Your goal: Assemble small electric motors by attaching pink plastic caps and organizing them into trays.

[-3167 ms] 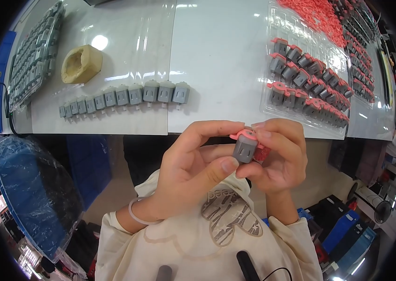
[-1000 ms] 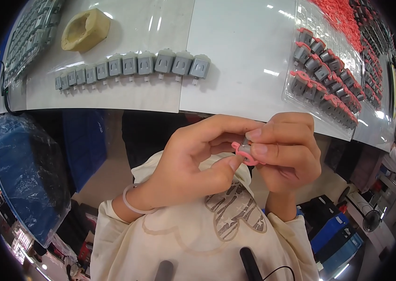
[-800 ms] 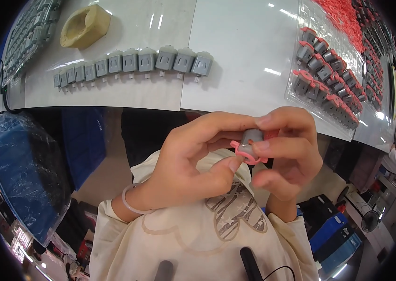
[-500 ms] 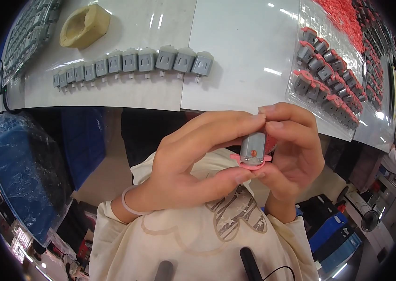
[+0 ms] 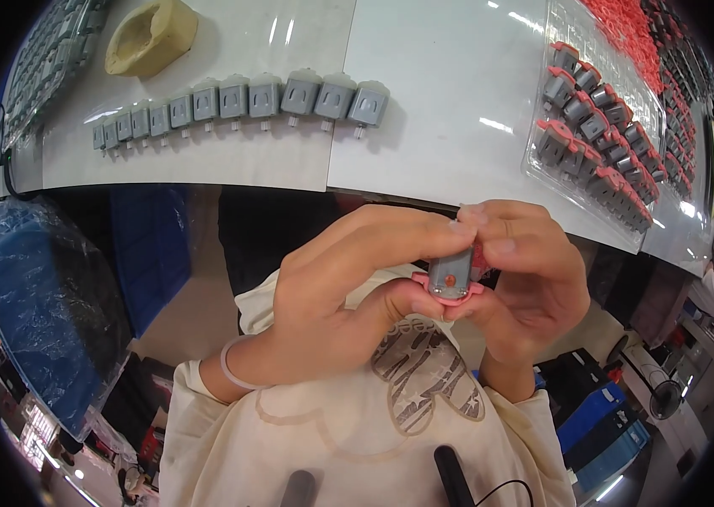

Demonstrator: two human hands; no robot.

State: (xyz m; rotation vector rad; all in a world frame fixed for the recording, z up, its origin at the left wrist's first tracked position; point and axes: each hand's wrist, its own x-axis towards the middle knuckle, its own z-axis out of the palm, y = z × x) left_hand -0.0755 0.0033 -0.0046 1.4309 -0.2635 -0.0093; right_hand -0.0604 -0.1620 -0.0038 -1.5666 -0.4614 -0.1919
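Note:
Both hands hold one small grey motor (image 5: 450,275) in front of my chest. A pink plastic clip (image 5: 477,290) sits across its near end, with an ear sticking out on either side. My left hand (image 5: 340,287) pinches the motor from the left, forefinger at its far end and thumb against the clip. My right hand (image 5: 534,270) closes round it from the other side, thumb on the clip and fingertips at the far end. Some more pink plastic shows behind the motor, by the right fingers; its shape is mostly hidden.
A row of bare grey motors (image 5: 233,100) stands along the white table (image 5: 441,101). Behind it lies a yellowish hollow block (image 5: 150,38). A clear tray (image 5: 534,160) on the right holds motors with pink clips, near a pile of pink parts (image 5: 618,29). Bagged motors (image 5: 53,68) lie far left.
My left thumb has bent and drawn in against the clip. The motor has tilted a little and shifted slightly left. Both hands still grip it.

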